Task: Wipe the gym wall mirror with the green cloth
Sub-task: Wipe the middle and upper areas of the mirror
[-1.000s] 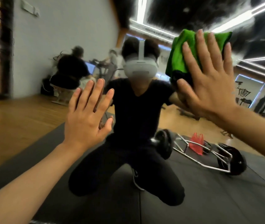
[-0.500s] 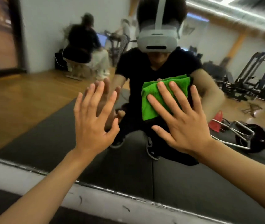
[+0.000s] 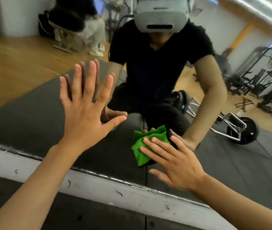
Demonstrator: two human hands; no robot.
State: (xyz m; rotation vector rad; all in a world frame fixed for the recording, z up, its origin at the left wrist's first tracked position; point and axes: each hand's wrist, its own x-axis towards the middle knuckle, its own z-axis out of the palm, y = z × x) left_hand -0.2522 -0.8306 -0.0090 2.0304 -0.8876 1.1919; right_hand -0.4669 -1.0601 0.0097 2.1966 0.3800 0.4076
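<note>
L hand (image 3: 85, 112) flat on mirror (image 3: 32, 113), fingers spread. R hand (image 3: 173, 161) flat, pressing green cloth (image 3: 140, 149) to glass; cloth now lower vs 0.5 s ago, near bottom edge.

The green cloth (image 3: 141, 147) was crumpled, with dark edge trim, and lay against the wall mirror (image 3: 32, 112) at lower centre of the frame, just above the mirror's bottom edge. The mirror filled the upper frame; its bottom edge ran diagonally toward lower right.
</note>
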